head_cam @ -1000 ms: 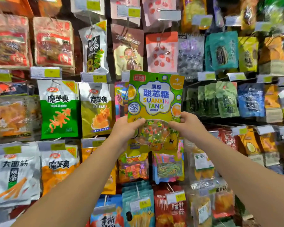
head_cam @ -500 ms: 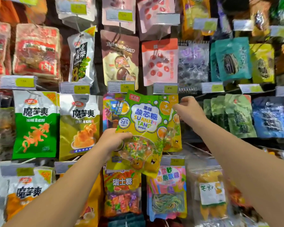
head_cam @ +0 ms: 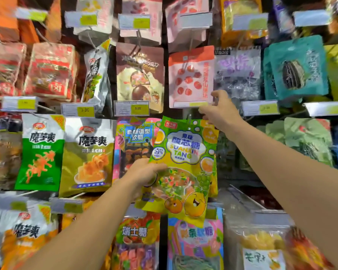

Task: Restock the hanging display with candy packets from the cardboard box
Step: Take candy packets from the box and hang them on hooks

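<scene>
A green and yellow candy packet (head_cam: 185,151), with a clear window full of coloured sweets, is tilted in front of the hanging display. My left hand (head_cam: 144,172) grips its lower left edge. The packet's top edge sits just under a metal hook (head_cam: 188,116). My right hand (head_cam: 220,112) is raised above the packet's top right corner. Its thumb and fingers pinch the price tag (head_cam: 190,104) at the end of that hook. The cardboard box is out of view.
A pink and blue candy packet (head_cam: 135,137) hangs directly left, partly behind the held one. A pink packet with red fruit (head_cam: 189,78) hangs above. Olive and green konjac packets (head_cam: 88,152) fill the left. Bare hooks (head_cam: 242,195) jut out at the lower right.
My right hand let go of the packet and rose to the price tag above it. My left hand alone carried the packet up toward the hook, tilting it.
</scene>
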The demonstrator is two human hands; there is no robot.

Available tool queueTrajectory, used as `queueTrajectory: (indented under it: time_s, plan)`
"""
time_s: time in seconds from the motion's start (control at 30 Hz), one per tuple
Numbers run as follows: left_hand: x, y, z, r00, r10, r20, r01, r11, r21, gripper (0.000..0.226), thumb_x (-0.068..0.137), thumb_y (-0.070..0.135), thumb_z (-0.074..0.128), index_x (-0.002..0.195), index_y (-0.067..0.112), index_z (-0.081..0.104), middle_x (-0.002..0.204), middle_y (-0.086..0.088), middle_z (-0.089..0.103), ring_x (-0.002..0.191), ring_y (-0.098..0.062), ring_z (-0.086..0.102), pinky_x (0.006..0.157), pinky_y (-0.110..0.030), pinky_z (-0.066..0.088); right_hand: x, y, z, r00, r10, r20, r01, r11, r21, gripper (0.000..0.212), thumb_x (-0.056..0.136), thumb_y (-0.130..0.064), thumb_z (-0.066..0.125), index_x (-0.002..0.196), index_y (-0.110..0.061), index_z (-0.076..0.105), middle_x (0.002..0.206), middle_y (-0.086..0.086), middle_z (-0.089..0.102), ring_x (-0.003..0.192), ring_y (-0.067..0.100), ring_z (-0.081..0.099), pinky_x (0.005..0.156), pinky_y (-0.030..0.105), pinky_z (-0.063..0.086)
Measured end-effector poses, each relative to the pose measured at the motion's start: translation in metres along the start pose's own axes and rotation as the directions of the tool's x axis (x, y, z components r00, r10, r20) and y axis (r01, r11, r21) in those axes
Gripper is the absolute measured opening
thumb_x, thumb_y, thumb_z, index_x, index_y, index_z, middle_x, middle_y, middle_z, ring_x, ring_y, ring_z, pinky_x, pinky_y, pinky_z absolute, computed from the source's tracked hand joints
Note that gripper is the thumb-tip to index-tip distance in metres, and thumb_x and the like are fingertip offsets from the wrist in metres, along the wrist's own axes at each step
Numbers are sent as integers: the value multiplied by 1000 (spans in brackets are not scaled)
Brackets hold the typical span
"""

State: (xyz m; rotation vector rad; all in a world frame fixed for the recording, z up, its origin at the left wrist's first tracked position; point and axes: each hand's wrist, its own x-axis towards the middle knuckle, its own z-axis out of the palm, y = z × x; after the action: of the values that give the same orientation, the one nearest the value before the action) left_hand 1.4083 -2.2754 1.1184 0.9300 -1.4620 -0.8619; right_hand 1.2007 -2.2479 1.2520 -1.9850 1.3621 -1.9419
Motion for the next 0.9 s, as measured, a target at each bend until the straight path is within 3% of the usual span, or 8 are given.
queueTrajectory:
  time_s: [0.13,0.23,0.33,0.4,0.5,0.63,0.77,0.9]
  plan:
    - [-2,2,16,999,37,-34,-41,994,-102,7,86,8,68,82,12,73,71,14,72,66,2,67,62,-21,47,12,-2,-10,998,-35,45,29,989,145,47,73,-25,64,117,-22,47,103,-2,61,78,23,68,78,44,57]
    - [-2,10,25,997,30,-66,-43,976,-213,9,87,6,67,90,10,74,74,8,74,67,-7,70,53,-20,54,17,-4,-12,996,-69,52,60,987,149,37,82,-16,64,116,-15,51,94,-3,60,71,22,66,70,40,55]
    - [2,19,37,994,-15,-104,-12,966,-260,4,86,7,67,85,7,71,74,-2,74,56,-10,68,55,-33,58,20,0,-15,993,-86,81,72,984,161,36,82,-14,63,116,-16,53,98,-1,61,70,21,66,67,39,56]
    - [4,23,42,993,-21,-118,-7,973,-230,3,87,8,68,84,7,68,64,2,71,50,-8,65,50,-26,56,20,2,-17,992,-94,89,78,983,166,38,81,-14,63,118,-15,53,104,2,62,69,20,66,67,39,57]
    - [4,26,47,989,-35,-142,13,989,-149,14,88,15,70,98,6,68,80,5,65,67,-10,59,59,-21,49,20,4,-17,991,-99,92,81,980,179,40,84,-13,62,123,-13,52,103,0,62,70,19,66,68,36,56]
    - [9,26,51,992,-82,-98,72,992,-102,24,90,19,67,110,6,65,88,6,53,76,-11,48,78,-27,35,18,6,-15,991,-110,77,90,970,227,36,83,-12,61,119,-13,53,104,1,63,72,20,65,67,35,55]
    - [12,17,52,994,-66,-92,55,991,-118,28,82,27,75,106,11,72,119,4,61,112,-16,50,94,-37,38,18,8,-14,990,-126,68,103,959,264,42,72,-19,63,113,-13,55,95,-1,63,69,20,63,66,38,56]
    - [7,14,50,993,-34,-113,14,984,-177,26,81,27,76,103,14,72,118,3,63,115,-15,49,93,-34,34,19,10,-14,988,-140,68,117,956,268,44,71,-20,62,114,-13,56,104,5,67,66,17,63,64,35,54]
